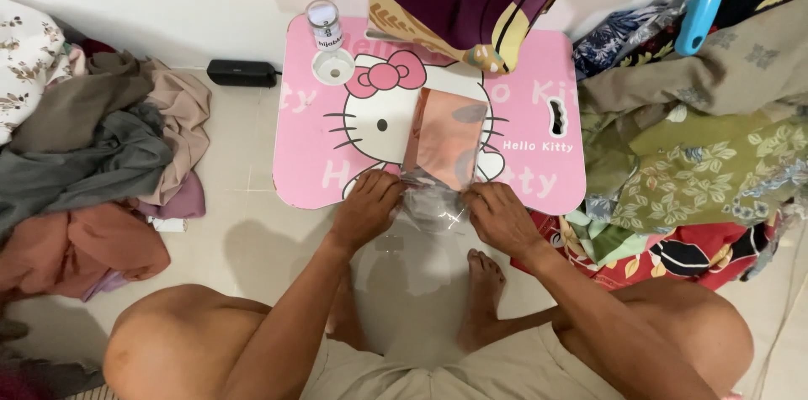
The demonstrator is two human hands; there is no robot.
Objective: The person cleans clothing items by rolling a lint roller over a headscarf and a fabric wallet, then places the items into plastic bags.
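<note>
Fabric heaps [93, 164] are lying left of the pink lap table [539, 80]. At the table's near edge, the left hand [366, 208] is pressing curled fingers onto the clear plastic bag [433, 202] holding a folded orange cloth [446, 139]; the right hand [502, 217] is pinching the bag's opposite corner. It looks light, limp and slippery, best gripped at its open mouth. Patterned cloths [699, 156] are piling right of the table.

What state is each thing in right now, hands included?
Left hand: pinching the bag's open end.
Right hand: pinching the same end.
Clear plastic bag: holds the cloth, unsealed.
Folded orange cloth: flat inside the bag.
Small jar: upright, lid beside it.
Pink table: flat on the floor.
</note>
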